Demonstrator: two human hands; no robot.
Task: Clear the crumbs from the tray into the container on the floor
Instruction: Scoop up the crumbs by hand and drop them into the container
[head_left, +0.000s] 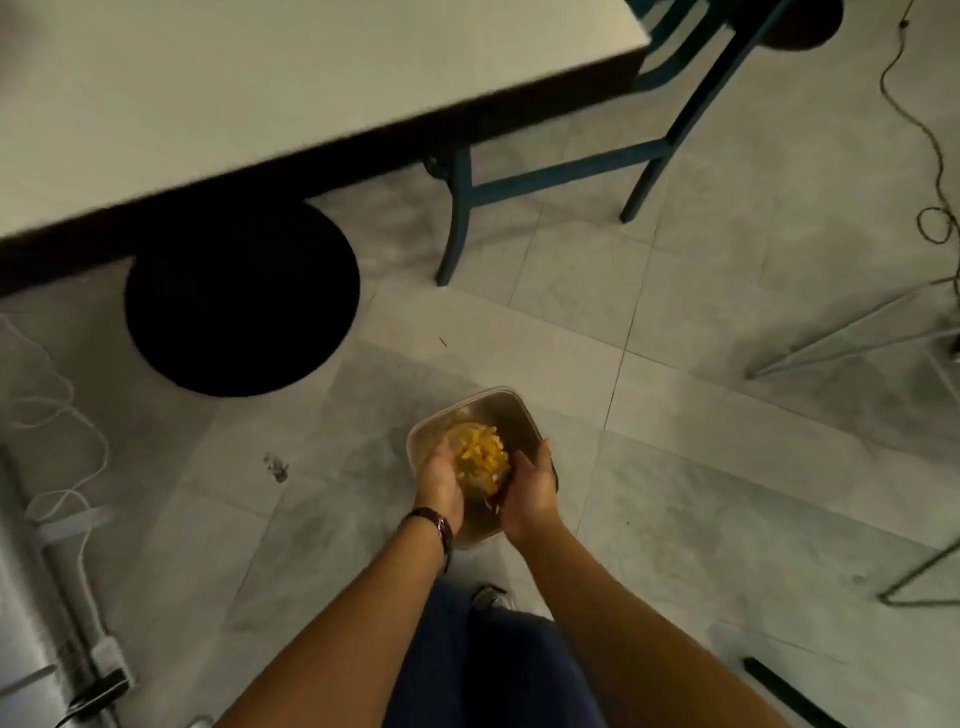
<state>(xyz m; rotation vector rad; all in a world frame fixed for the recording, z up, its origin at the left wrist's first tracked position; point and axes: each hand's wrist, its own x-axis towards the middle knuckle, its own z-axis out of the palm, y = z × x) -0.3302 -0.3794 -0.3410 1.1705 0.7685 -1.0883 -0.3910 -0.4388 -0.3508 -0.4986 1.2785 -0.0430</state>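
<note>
Both hands cupped side by side directly over the container (511, 410), palms turned inward and up to make a bowl, presumably so that nothing spills onto the tiles on the way down. Left hand (439, 480), with a dark-strapped wristwatch (441, 526) just behind it, over the container's left rim, fingers curved around a heap of yellow crumbs (480, 454); right hand (530, 491) over the container's right rim, fingers likewise curved, closing the other side of the scoop. Neither hand clenched: both bent loosely around the load, cradling rather than pinching. Crumbs piled between the two palms, above the container's mouth, seemingly about to be let fall; a few pale bits apparently dropping below the hands, though blurred. Container itself clear-walled, roughly square with rounded corners, standing on the floor (701, 322) just ahead of the feet; far half of its bottom visible and seemingly bare, near half hidden under the hands, so cannot tell how much already lies inside. No tray in sight. Beyond the container, a black round stool seat (241, 299) to its far left, partly under the edge of a pale table (260, 93); a teal chair frame (545, 176) further beyond it; a dark smudge (276, 466) on the tiles to the container's left. Likely step: parting the hands so the heap drops within the walls.
</note>
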